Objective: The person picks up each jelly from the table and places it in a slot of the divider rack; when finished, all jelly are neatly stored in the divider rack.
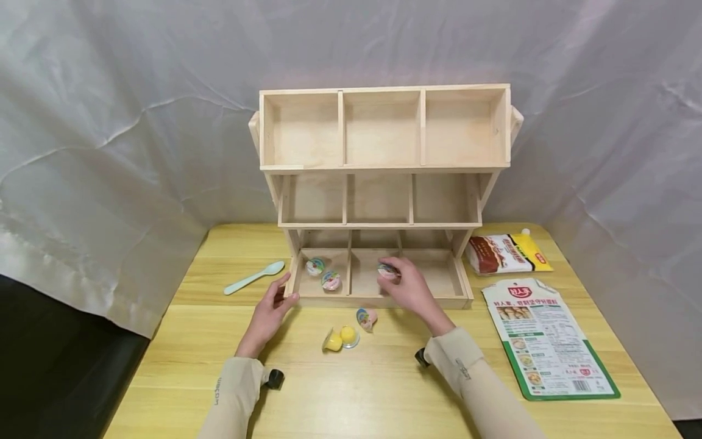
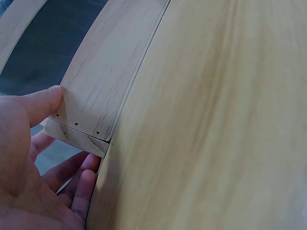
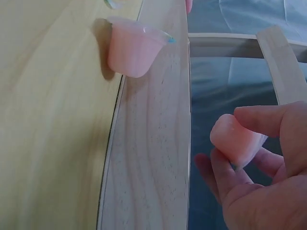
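Observation:
A pink jelly cup (image 1: 387, 272) is held between the thumb and fingers of my right hand (image 1: 410, 288), above the bottom row's middle compartment; the right wrist view shows its pink body (image 3: 232, 138) up close. My left hand (image 1: 267, 314) grips the bottom left front corner of the wooden shelf (image 1: 384, 166), thumb on the front board (image 2: 103, 72) and fingers round the side. In the bottom left compartment lie two jelly cups, one (image 1: 315, 266) behind the other (image 1: 331, 280). Before the shelf, another pink jelly cup (image 1: 366, 319) and two yellow jelly cups (image 1: 332, 341) rest on the table.
Left of the shelf lies a pale green spoon (image 1: 253, 278). To its right are a red, white and yellow pouch (image 1: 507, 252) and a large green-edged packet (image 1: 548, 338). Grey cloth (image 1: 164, 91) hangs behind and beside the wooden table (image 1: 329, 399).

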`<control>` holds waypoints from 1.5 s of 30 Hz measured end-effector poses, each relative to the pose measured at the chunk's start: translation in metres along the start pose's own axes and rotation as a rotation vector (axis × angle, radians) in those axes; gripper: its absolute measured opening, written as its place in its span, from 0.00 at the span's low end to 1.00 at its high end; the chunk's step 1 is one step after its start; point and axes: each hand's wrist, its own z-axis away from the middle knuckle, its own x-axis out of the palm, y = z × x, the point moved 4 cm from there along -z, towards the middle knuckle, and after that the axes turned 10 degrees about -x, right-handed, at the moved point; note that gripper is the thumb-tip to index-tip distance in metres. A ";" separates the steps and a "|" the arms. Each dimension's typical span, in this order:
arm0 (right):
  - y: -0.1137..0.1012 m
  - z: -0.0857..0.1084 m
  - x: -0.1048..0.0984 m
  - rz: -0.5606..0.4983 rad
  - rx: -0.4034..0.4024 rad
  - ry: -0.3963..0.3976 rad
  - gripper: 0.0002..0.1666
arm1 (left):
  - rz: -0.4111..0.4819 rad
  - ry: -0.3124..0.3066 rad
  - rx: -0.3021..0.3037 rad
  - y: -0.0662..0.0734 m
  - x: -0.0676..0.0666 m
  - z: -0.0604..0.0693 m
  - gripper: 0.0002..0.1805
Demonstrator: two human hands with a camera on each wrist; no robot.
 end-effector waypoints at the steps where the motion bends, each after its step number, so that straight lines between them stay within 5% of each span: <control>1: 0.000 -0.002 0.000 0.001 -0.006 0.002 0.29 | 0.007 0.003 -0.006 -0.004 0.001 -0.003 0.36; 10: 0.002 -0.012 0.002 -0.026 -0.026 -0.013 0.25 | 0.013 0.032 0.019 -0.031 0.002 -0.023 0.35; 22: 0.009 -0.019 0.001 -0.046 -0.019 0.049 0.28 | 0.017 0.029 0.024 -0.032 0.002 -0.023 0.35; 45: 0.019 -0.031 0.013 -0.048 0.016 0.028 0.29 | -0.002 0.040 0.023 -0.033 0.002 -0.024 0.34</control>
